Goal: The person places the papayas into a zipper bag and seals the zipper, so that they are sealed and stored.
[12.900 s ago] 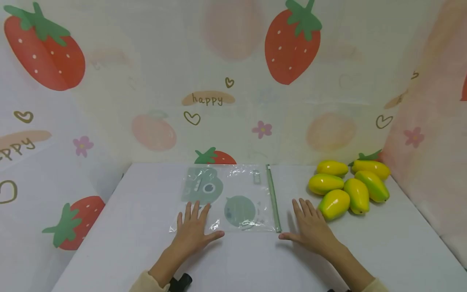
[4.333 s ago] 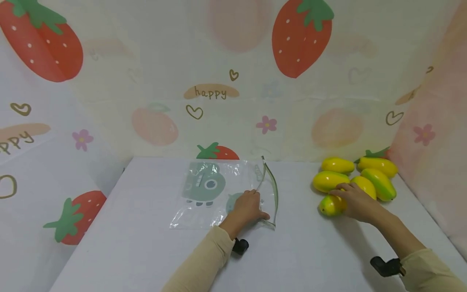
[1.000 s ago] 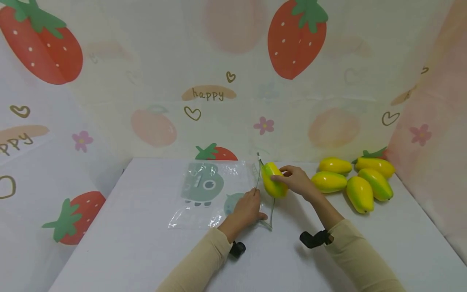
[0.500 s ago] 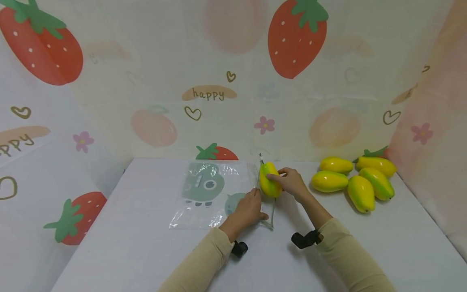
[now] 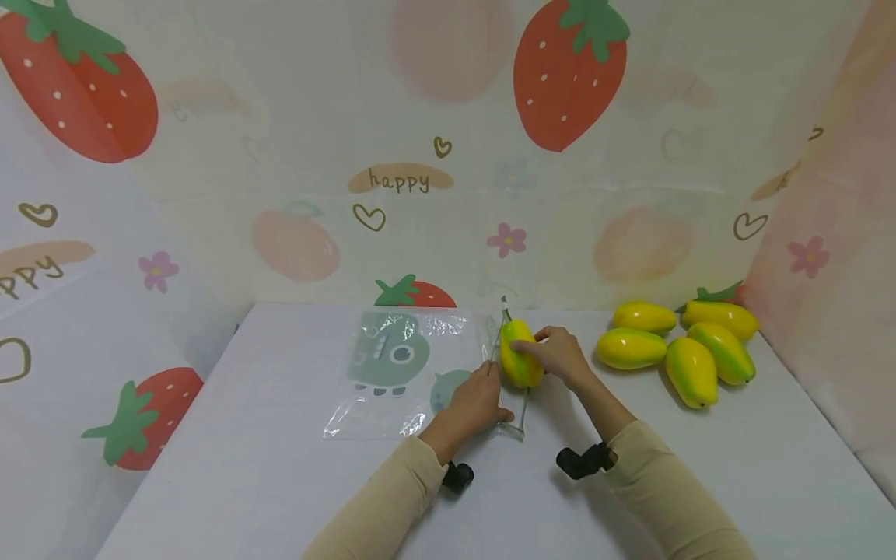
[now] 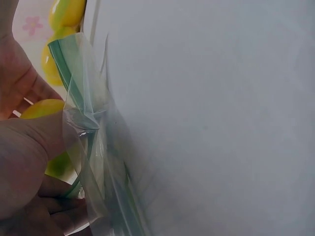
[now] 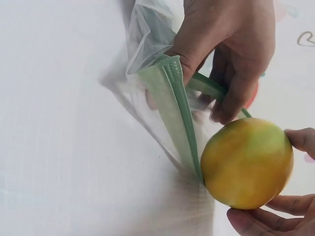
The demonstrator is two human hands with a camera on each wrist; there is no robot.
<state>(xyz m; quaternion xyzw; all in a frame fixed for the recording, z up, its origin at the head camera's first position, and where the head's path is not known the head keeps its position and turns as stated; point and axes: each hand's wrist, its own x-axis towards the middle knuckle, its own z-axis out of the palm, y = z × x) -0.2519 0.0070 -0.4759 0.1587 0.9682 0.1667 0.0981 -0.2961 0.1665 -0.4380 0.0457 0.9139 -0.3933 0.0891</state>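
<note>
Surface (image 5: 224,451) white; a clear bag (image 5: 420,354) with green animal prints lies flat on it, its far side close along the far edge, its closed end well in from the left edge, its mouth turned toward the right edge, probably so that it faces the right hand squarely. Left hand (image 5: 470,404) grips the bag at the mouth, thumb and fingers set apart; in the right wrist view the green strips (image 7: 180,108) stand parted, and the spread is judged to be what stops the limp film from falling flat. Next, a yellow-green fruit (image 5: 521,367) at the mouth, between the two hands, near the middle of the surface; narrower end up and away from the person. Whether it is past the strips: cannot tell. Right hand (image 5: 560,354) grips it from the right, thumb and fingertips on its sides, likely so the bag side stays unobstructed. Five more fruits (image 5: 691,377) rest near the far right corner, loosely clustered, within easy reach of the right arm, it seems.
</note>
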